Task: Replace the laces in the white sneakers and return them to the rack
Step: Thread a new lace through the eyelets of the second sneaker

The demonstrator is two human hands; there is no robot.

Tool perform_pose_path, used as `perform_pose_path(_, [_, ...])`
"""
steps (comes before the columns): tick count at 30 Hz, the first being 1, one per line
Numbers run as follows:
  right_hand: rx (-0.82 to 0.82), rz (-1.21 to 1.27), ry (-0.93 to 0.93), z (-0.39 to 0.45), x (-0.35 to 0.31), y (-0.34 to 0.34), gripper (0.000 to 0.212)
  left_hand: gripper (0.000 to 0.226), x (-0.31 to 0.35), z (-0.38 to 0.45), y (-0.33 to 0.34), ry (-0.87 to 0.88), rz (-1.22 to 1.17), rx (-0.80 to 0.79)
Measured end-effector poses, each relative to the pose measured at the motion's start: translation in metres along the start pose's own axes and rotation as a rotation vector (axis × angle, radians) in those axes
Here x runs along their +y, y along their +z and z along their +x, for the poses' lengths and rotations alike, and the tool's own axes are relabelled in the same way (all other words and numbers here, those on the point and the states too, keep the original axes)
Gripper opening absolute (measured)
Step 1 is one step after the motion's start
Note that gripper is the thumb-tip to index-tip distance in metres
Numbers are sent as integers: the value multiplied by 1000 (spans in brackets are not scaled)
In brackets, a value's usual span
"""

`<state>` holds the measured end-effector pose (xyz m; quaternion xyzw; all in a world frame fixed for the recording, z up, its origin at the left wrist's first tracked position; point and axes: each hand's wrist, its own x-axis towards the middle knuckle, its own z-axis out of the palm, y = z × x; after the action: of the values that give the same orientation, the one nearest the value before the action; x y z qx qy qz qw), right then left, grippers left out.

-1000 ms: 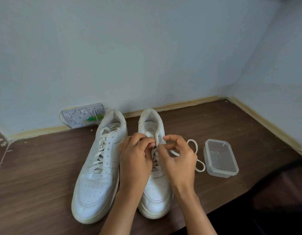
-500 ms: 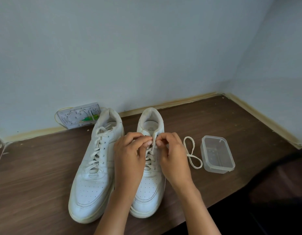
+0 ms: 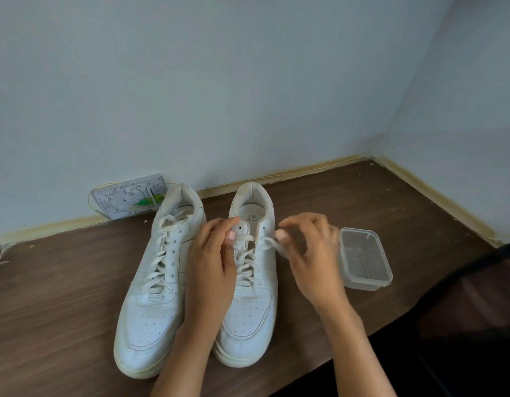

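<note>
We hold right sneaker (image 3: 249, 282) on counter (image 3: 62, 310), beside clear plastic container (image 3: 365, 259): left hand (image 3: 212, 262) fingers pinch eyelet flap, right hand (image 3: 308, 253) fingers pinch lace (image 3: 272, 245). Risk: hard tug slips lace back out of eyelet.

Matt leather-look sneakers (image 3: 248, 305); wood-grain table (image 3: 62, 310); clear plastic box (image 3: 365, 260).

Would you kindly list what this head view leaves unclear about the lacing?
- Lace end: right hand pulls the lace; motion blur hides its tip.
- Right sneaker: left hand covers its near-side eyelets.
- Rack: outside the frame.
- Clear tub: contents too faint to tell.
</note>
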<state>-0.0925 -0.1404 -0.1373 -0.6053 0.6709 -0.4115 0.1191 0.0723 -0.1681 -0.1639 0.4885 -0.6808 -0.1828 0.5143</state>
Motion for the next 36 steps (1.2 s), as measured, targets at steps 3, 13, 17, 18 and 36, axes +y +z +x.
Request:
perform_pose_path(3, [-46,-82,-131,-3,-2,13,19,37,1,-2,-1,-11,-7,-57])
perform_pose_path(13, [402,-40,180,5,23,-14,14,68,3,-14,-7,-31,39,-184])
perform_pose_path(17, [323,-43,100,5,17,-16,16,64,3,-27,-14,12,74,-159])
perform_pose_path(18, [227,-50,46,4,11,-12,20,62,3,-29,-16,27,71,-158])
perform_pose_path(36, [202,-135,122,5,23,-21,31,57,5,-40,-34,499,311,-561])
